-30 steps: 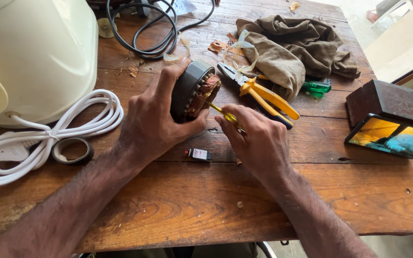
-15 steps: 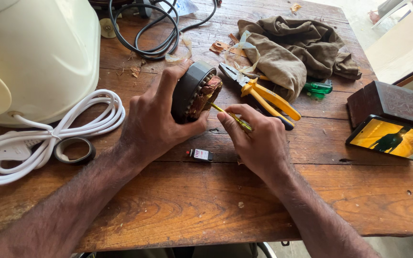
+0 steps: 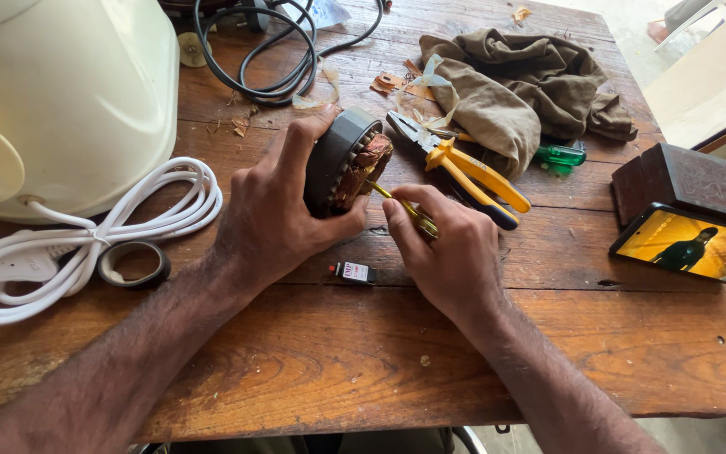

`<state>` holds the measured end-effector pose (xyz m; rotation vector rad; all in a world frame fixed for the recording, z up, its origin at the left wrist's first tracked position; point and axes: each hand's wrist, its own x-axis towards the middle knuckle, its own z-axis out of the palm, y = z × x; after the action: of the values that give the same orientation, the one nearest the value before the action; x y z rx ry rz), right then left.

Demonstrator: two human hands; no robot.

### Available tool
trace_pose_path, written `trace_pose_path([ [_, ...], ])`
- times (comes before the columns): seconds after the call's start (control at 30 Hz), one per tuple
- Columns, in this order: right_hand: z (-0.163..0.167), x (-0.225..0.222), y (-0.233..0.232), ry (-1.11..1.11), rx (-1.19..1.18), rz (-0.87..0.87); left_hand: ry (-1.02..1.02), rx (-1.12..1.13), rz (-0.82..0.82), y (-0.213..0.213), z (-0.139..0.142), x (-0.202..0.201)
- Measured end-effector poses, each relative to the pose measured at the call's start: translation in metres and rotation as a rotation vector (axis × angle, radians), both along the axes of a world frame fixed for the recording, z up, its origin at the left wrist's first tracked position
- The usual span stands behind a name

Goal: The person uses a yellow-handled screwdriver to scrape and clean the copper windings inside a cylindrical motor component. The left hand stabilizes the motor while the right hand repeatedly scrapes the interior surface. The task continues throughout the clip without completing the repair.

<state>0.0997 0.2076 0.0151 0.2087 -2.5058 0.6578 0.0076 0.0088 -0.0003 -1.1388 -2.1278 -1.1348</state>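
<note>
My left hand (image 3: pixel 283 210) grips a dark round motor stator (image 3: pixel 339 160) with copper windings, holding it on edge on the wooden table (image 3: pixel 313 361). My right hand (image 3: pixel 447 248) holds a thin yellow-handled screwdriver (image 3: pixel 401 204), its tip poking into the copper windings on the stator's right face. A small black component (image 3: pixel 353 271) lies on the table between my wrists.
Yellow-handled pliers (image 3: pixel 464 166) lie just right of the stator. Behind them sit a brown cloth (image 3: pixel 523 84) and a green-handled tool (image 3: pixel 560 155). A cream appliance (image 3: pixel 60 101), white cord (image 3: pixel 94 240), tape roll (image 3: pixel 134 264), black cable (image 3: pixel 270 50), phone (image 3: pixel 686 246) against a dark box (image 3: pixel 682 181).
My right hand has shifted slightly left, pushing the screwdriver tip closer into the windings. The picture on the phone screen changed. My left hand stays on the stator.
</note>
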Motion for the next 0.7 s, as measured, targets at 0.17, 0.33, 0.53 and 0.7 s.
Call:
trace_pose_path([
  [0.17, 0.004, 0.001, -0.002, -0.041, -0.166, 0.04, -0.019, 0.006, -0.005, -0.003, -0.002, -0.001],
  [0.33, 0.006, -0.001, -0.006, -0.289, -0.437, -0.042, -0.016, 0.013, -0.001, -0.007, -0.004, -0.002],
  [0.53, 0.005, -0.005, 0.0, -0.363, -0.563, 0.032, -0.047, 0.011, -0.006, -0.008, -0.006, -0.004],
  [0.7, 0.004, -0.005, 0.005, -0.443, -0.679, 0.045, -0.028, 0.017, -0.006, -0.008, -0.006, -0.003],
])
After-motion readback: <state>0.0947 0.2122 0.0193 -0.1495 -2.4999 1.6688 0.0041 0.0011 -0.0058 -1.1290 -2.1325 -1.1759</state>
